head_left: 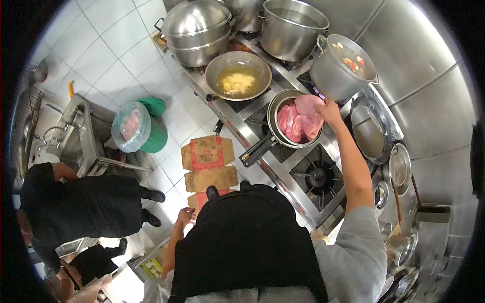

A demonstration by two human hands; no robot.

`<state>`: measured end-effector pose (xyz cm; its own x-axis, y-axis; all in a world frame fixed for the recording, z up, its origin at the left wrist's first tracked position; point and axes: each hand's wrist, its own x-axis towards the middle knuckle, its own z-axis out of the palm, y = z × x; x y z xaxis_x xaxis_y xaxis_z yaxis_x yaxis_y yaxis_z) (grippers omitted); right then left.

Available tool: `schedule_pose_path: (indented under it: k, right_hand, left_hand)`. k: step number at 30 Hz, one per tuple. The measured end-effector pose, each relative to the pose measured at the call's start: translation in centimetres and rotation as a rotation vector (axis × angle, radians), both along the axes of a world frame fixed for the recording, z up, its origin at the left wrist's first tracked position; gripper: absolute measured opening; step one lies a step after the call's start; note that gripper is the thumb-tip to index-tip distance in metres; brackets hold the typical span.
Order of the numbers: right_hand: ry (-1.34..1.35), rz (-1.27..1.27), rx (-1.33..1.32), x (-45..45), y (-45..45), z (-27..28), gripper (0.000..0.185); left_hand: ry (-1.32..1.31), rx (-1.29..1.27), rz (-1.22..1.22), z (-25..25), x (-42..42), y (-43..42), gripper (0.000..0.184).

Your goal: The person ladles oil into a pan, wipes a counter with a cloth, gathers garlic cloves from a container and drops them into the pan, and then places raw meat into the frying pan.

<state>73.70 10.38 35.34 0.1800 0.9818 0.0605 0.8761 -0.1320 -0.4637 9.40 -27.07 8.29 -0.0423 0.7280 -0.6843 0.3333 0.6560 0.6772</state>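
Note:
My right hand (pixel 329 113) reaches over the stove with its fingers closed on the edge of a pale pink slab of raw meat (pixel 309 105). That slab lies against more raw meat (pixel 294 126) in a round metal vessel with a bright rim (pixel 271 115). A black handle (pixel 257 152) sticks out from the vessel toward the stove's front edge. Down at my side hangs my left hand (pixel 186 216), loosely open with nothing visible in it, above flattened cardboard (pixel 211 179) on the floor.
A wok with yellow food in oil (pixel 238 60) sits beside the meat vessel. Large pots (pixel 343 70) line the back. An unlit-looking burner (pixel 320 177) is near my right arm. A green lined bin (pixel 154 136) and a co-worker in black (pixel 86 204) are at left.

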Motion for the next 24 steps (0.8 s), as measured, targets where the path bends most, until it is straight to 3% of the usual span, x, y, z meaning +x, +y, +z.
schedule_pose_path:
  k: [3,5,6,10,13,14,16,19,22,24]
  right_hand:
    - [0.176,0.057,0.001,-0.7,-0.1,2.9,0.043]
    - [0.283,0.010,-0.064,1.2,1.1,2.8,0.038]
    - [0.324,-0.010,-0.067,1.3,1.0,4.1,0.036]
    - [0.445,-0.008,-0.008,0.7,-0.4,7.8,0.030]
    - [0.415,-0.055,-0.008,-0.3,-1.0,7.1,0.031]
    - [0.393,-0.049,-0.014,-0.2,-1.0,6.2,0.032]
    - [0.349,-0.039,-0.025,-0.1,-0.8,2.3,0.034]
    - [0.203,0.014,0.013,-0.3,-1.0,-3.8,0.039]
    - [0.112,-0.006,-0.034,-1.3,-1.5,-1.9,0.031]
    - [0.303,-0.060,-0.059,0.1,-1.4,-2.1,0.035]
  left_hand:
    - [-0.065,-0.106,0.077,-0.9,-1.1,-0.3,0.028]
    - [-0.007,0.194,-0.189,-3.7,-2.9,-1.8,0.027]
    - [0.031,0.199,-0.176,-2.4,-2.5,-2.1,0.027]
    - [0.013,-0.116,0.056,0.9,-1.3,-2.3,0.029]
    - [-0.104,-0.094,0.078,-0.7,-2.2,-3.5,0.030]
    - [-0.027,-0.108,0.043,0.4,-1.6,-3.1,0.029]
    - [0.128,-0.135,-0.031,4.6,0.5,-1.5,0.028]
    - [0.106,-0.054,-0.107,4.2,0.3,-1.0,0.028]
    - [-0.306,-0.141,0.243,-5.6,-3.9,-1.9,0.029]
    - [-0.026,0.142,-0.215,-4.8,-3.7,-1.5,0.030]
